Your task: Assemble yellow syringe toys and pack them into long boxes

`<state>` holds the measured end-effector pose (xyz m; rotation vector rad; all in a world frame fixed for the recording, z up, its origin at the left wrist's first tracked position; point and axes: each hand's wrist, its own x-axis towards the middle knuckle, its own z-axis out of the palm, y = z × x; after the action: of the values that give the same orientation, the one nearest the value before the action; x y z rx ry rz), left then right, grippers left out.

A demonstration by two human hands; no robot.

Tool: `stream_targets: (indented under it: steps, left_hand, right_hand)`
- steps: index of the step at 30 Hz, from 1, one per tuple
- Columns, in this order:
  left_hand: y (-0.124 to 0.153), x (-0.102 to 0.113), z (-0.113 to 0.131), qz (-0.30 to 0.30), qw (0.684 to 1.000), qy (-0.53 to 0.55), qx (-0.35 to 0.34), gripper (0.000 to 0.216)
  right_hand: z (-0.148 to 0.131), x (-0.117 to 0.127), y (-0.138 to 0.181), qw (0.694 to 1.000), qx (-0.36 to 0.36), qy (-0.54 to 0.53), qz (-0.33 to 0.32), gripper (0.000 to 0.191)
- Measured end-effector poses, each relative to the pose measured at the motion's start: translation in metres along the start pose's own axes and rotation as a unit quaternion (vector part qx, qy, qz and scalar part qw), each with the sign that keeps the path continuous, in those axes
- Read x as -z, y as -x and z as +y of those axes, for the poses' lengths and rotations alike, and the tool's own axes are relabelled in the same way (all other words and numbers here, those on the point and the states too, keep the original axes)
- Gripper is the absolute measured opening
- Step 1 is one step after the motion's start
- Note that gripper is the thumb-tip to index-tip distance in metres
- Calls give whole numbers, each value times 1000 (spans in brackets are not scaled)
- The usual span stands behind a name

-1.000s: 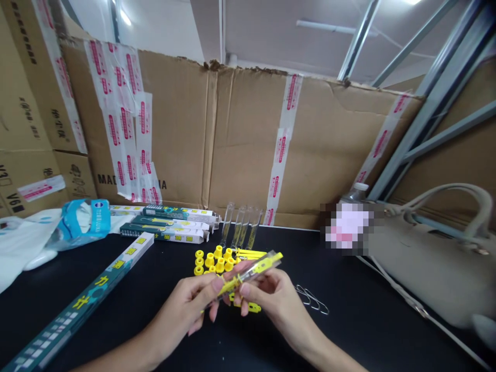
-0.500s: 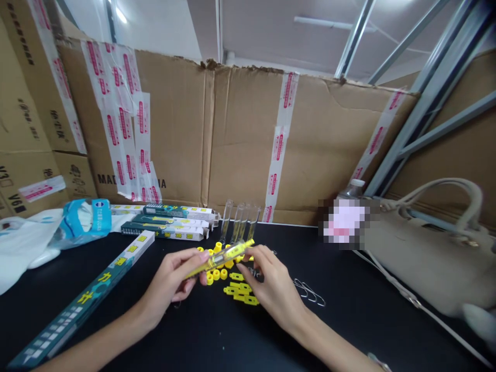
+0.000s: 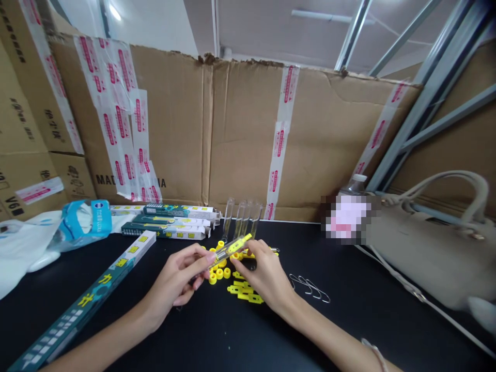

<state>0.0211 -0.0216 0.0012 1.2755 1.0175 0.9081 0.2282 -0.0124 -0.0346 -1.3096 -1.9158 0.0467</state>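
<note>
Steadying counts most on this black tabletop (image 3: 232, 346), which extends on both sides of the long box (image 3: 89, 302). Right of that box, the person's left hand (image 3: 180, 266) pinches a clear tube (image 3: 222, 253) between thumb and fingers. Farther right of the box, the right hand (image 3: 263, 274) has its thumb spread from its fingers; whether a fingertip touches the yellow insert (image 3: 237, 245) cannot be told. That insert seems partly inside the raised, slanted tube. A light, firm pinch and straight alignment should suit it best; tilting could jam it. Yellow caps (image 3: 220, 274) also lie right of the box.
</note>
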Motion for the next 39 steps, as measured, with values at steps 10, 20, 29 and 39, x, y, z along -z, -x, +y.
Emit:
stream_targets:
  steps: [10,20,29,39]
  left_hand:
    - [2,-4,3,21,999,-18,20,47]
    - [-10,-2,-17,10,998,-57,-8,42]
    - [-6,-4,-10,11,999,-45,23,45]
    - [-2,-3,-6,-6,998,-21,61,50]
  right_hand:
    - [32,50,-3,990,6,-132,-55,13]
    - [24,54,-4,983,49,-175,-36,17]
    - [17,59,-5,988,65,-140,-2,18]
    - [19,57,-2,963,14,-261,-71,19]
